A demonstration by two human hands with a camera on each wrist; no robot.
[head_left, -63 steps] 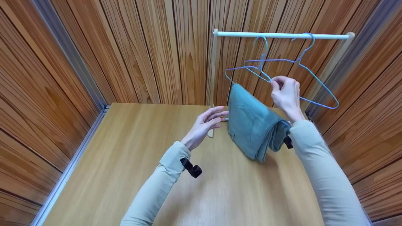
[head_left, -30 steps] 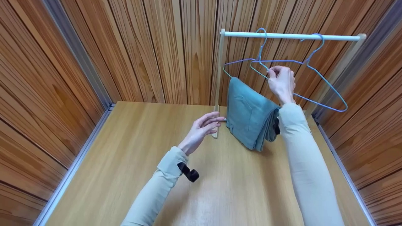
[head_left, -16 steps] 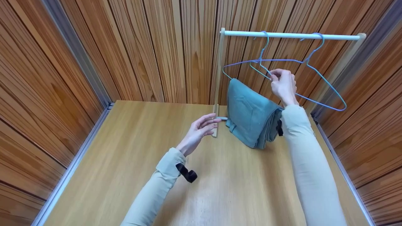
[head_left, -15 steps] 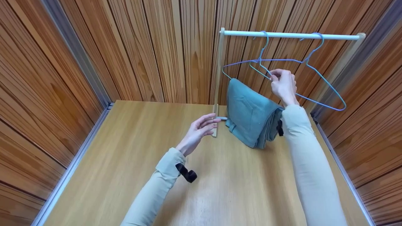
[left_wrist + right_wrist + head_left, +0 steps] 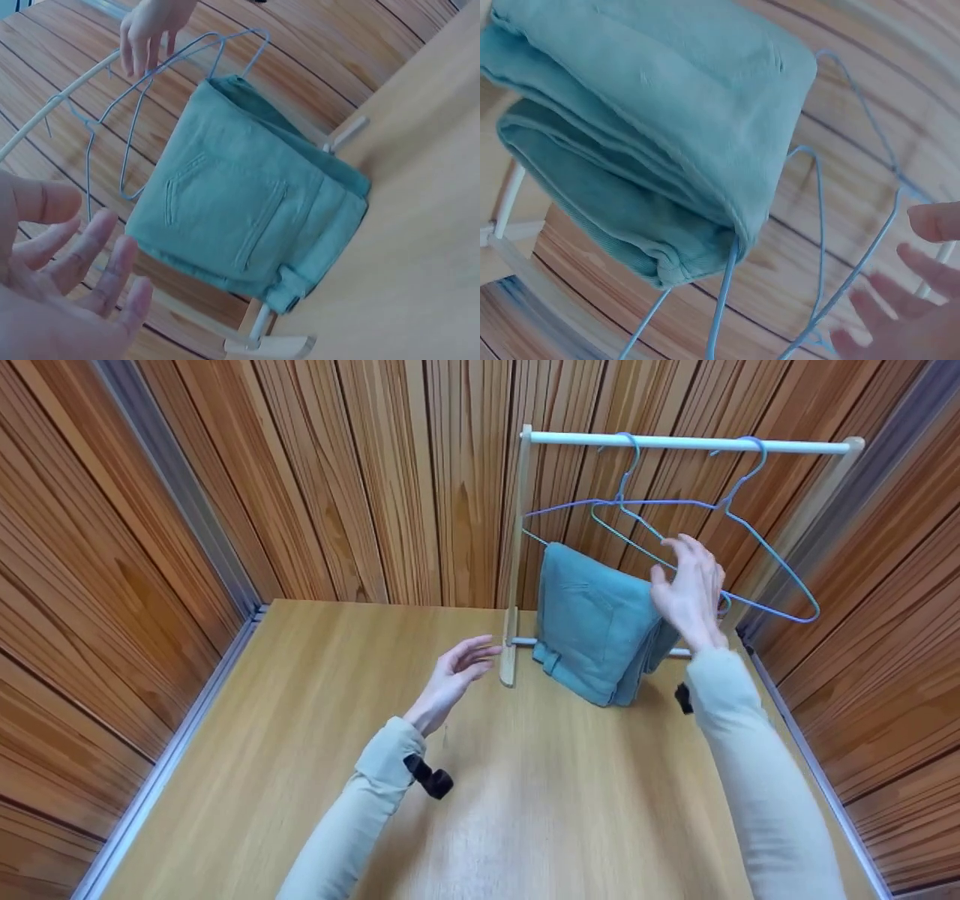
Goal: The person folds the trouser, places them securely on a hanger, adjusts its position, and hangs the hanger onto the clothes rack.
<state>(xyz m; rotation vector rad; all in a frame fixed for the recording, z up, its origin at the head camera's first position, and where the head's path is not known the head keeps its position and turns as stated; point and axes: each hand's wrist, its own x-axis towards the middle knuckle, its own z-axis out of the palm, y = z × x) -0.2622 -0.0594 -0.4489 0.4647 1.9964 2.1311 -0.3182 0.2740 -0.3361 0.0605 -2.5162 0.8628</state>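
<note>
Folded teal trousers (image 5: 596, 619) drape over the lower bar of a blue-purple wire hanger (image 5: 634, 519), whose hook sits over the white rail (image 5: 690, 442) of a small rack. My right hand (image 5: 688, 589) is just beside this hanger's right shoulder, fingers spread and holding nothing. In the right wrist view, the fingers of the right hand (image 5: 900, 311) stand apart from the wire. My left hand (image 5: 452, 679) hovers left of the rack's post, relaxed and holding nothing. In the left wrist view, the trousers (image 5: 225, 202) show a back pocket and a belt loop.
A second wire hanger (image 5: 772, 555) hangs bare on the rail's right part. The rack's left post (image 5: 516, 547) ends in a wooden foot (image 5: 508, 667) on the wooden table (image 5: 360, 675). Slatted wood walls (image 5: 360, 480) enclose the back and sides.
My right hand has let go of the hanger's shoulder and opened. The hook, above the rail earlier, now rests over it. My left hand has drawn back leftward from the trousers.
</note>
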